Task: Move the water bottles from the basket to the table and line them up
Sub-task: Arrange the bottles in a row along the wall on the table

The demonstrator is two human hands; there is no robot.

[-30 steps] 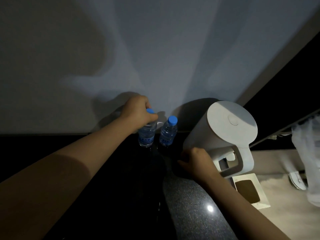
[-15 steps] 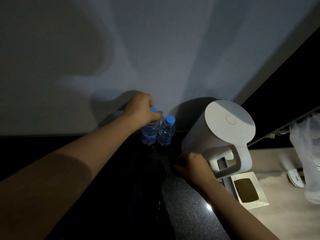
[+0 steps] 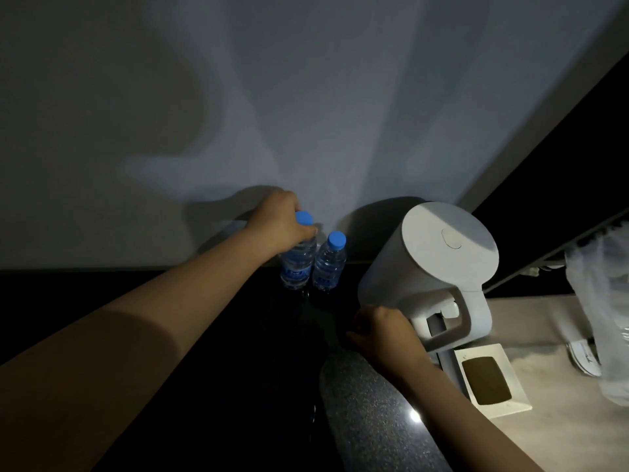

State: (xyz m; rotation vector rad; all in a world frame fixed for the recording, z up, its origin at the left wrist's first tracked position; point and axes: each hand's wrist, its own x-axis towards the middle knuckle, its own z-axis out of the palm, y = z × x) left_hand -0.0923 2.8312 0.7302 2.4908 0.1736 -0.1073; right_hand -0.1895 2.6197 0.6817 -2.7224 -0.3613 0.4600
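Observation:
Two small clear water bottles with blue caps stand upright side by side on the dark countertop [image 3: 367,396], close to the wall. My left hand [image 3: 279,226] grips the left bottle [image 3: 295,264] around its neck, just under the cap. The right bottle [image 3: 329,264] stands free, almost touching the left one. My right hand [image 3: 381,332] rests with curled fingers against the lower side of a white kettle [image 3: 435,257]; the dim light hides whether it grips the kettle. No basket is in view.
The white kettle stands right of the bottles, its handle facing me. A white packet with a brown window [image 3: 490,379] lies on a pale surface at the right. A clear plastic bag [image 3: 606,318] hangs at the far right edge. The wall runs directly behind the bottles.
My left hand has slid the left bottle to the right, closing the gap to the other bottle. My right hand has stayed at the kettle's base.

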